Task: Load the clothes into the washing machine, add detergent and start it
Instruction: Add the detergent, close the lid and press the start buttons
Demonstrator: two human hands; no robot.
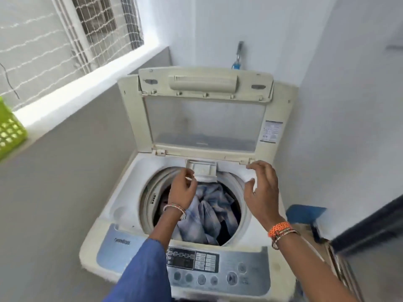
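Clothes [209, 205] already down in the washing machine [122, 192] drum. Left hand [182, 188] and right hand [262, 188] loosely curled, empty, flanking the detergent drawer [201, 168] at the far rim. Best to draw it out squarely, gently, before pouring.

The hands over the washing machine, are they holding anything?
No, nothing is held. The left hand and right hand hover with loose fingers above the clothes in the drum.

floor [54, 214]: washing machine [104, 216] | window ledge [72, 94]: green basket [9, 129]
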